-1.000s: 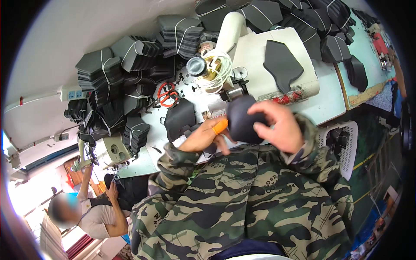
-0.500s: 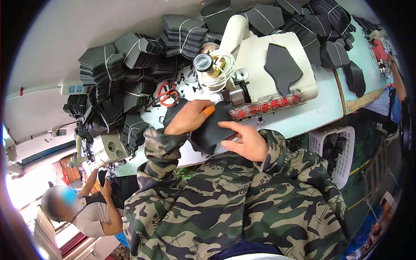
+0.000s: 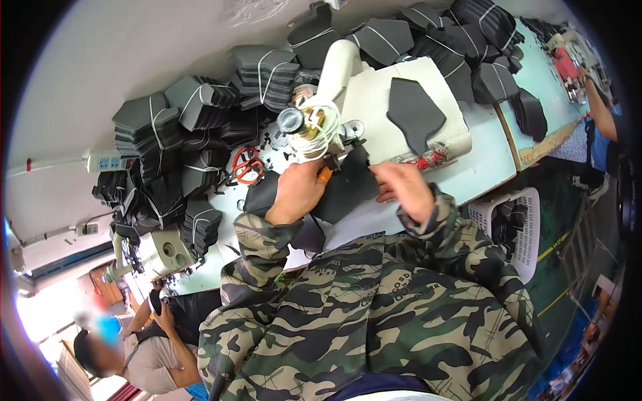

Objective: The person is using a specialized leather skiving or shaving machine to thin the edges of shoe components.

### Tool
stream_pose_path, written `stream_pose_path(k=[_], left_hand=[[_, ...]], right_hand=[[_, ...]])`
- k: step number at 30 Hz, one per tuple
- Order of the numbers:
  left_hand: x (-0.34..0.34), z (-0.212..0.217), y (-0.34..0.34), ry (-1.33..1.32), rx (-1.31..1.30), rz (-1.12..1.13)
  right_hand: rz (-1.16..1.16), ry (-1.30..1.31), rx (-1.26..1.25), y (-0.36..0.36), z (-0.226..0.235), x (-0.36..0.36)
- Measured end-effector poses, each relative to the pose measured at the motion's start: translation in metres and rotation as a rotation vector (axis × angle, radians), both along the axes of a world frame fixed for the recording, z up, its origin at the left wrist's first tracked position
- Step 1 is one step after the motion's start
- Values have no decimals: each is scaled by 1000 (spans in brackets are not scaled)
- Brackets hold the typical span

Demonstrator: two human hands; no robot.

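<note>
A thin black sheet piece (image 3: 348, 188) is spread under the head of a cream bench machine (image 3: 433, 72), its right part raised toward the machine's arm. My left hand (image 3: 299, 192), with an orange finger cover, is closed on the sheet's left part close to the machine head; some fingertips are hidden. At the sheet's right edge my right hand (image 3: 409, 192) has its fingers curled in, slightly blurred. Another black piece (image 3: 262, 194) lies beneath and left of my left hand. On the machine's flat top rests a dark grey cut piece (image 3: 416, 115).
Orange-handled scissors (image 3: 247, 166) lie left of the machine among black scraps. Tied stacks of dark pieces (image 3: 148, 123) line the back of the white table (image 3: 478, 170). A white basket (image 3: 530, 230) stands at the right. A co-worker (image 3: 157, 361) sits at the left.
The sheet has turned and moved up to the machine head, its right part lifted. My left hand has shifted slightly down; my right hand has risen and curled its fingers.
</note>
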State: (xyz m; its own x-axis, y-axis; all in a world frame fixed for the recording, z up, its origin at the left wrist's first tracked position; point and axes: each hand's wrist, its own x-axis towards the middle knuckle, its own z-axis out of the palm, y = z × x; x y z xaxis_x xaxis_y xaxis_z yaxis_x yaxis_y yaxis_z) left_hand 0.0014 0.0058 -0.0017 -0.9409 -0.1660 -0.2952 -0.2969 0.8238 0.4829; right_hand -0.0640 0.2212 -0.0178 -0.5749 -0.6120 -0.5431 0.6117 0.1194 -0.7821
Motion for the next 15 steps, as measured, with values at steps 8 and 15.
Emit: stream_pose_path(k=[8,15], left_hand=[[25,-14,-7,188,384,463],[125,-89,-44,-290,-323,-194]], right_hand=[[157,548,194,13,11,-19],[156,1832,691,48,21,-85]])
